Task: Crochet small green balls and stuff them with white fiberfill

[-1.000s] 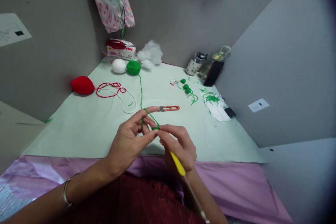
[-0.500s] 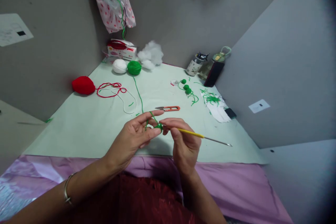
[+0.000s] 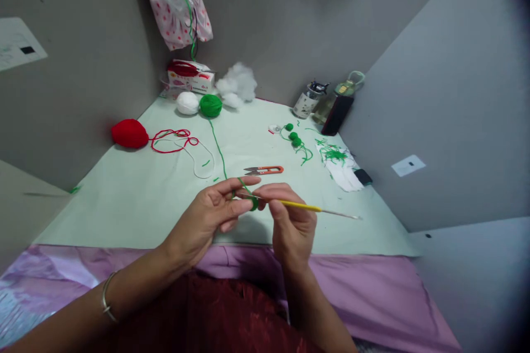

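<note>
The right grip [image 3: 295, 226], in the head view, holds the slim yellow-handled metal crochet hook [image 3: 300, 206]; the left grip [image 3: 215, 210] pinches the small green yarn piece [image 3: 254, 204] above the pale green counter [image 3: 136, 204]. The piece is probably light and soft, best pinched at its edge; the stiff hook, by its handle.

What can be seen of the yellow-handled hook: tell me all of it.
The yellow-handled hook is slim and straight, with a yellow grip, perhaps plastic, and a thin, silvery metal shaft at each end. The right hand holds it near the grip's left end, nearly level in the picture, dipping slightly rightward. Its right end sticks out free over the table; its left end is at the green piece pinched in the left hand. Whether that tip sits in a loop, I cannot tell.
</note>
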`<act>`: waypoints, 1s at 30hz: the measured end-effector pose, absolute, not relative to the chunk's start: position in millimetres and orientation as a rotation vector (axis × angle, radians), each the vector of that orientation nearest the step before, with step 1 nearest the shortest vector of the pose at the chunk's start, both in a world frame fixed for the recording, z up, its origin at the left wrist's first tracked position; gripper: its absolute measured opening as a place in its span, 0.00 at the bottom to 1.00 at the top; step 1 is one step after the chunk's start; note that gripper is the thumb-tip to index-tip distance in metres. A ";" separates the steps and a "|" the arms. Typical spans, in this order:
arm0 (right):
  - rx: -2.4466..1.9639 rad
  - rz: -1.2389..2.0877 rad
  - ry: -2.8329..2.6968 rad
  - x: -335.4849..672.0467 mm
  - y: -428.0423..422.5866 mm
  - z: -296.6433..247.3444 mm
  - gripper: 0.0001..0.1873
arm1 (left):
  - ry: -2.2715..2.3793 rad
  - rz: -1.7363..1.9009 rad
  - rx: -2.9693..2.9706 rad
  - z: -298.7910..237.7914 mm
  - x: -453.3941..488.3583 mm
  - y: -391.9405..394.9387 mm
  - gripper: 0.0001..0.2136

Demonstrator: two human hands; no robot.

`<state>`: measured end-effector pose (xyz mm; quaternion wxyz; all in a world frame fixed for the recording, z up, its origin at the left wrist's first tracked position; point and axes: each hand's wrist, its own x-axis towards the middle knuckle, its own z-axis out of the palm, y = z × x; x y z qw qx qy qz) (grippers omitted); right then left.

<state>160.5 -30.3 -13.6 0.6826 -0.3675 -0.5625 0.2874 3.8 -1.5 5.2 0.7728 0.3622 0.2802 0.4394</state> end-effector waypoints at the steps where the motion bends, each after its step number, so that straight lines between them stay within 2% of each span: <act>1: -0.832 0.660 -1.264 159.6 -30.2 -14.6 0.09 | 0.624 0.961 0.834 5.0 4.4 -3.0 0.14; 8: -0.768 0.916 -1.051 162.4 -29.0 -18.0 0.09 | 0.693 0.966 0.902 4.5 2.0 -4.4 0.14; 13: -0.763 0.887 -1.094 164.4 -30.7 -13.9 0.10 | 0.679 0.960 0.889 6.8 1.7 -3.7 0.14; 22: -0.822 0.313 -1.539 165.3 -42.6 -14.6 0.16 | 0.818 1.134 1.159 -1.0 -0.8 -8.3 0.18; 25: -0.790 0.189 -1.603 164.2 -40.7 -20.0 0.15 | 0.877 1.195 1.222 0.6 1.3 -12.3 0.19; 28: -0.838 -0.018 -1.700 163.4 -39.3 -26.7 0.15 | 0.886 1.226 1.161 2.0 4.6 -15.2 0.18; 30: -0.899 -0.200 -1.790 163.2 -39.1 -30.0 0.19 | 0.825 1.168 1.014 2.7 6.1 -14.3 0.19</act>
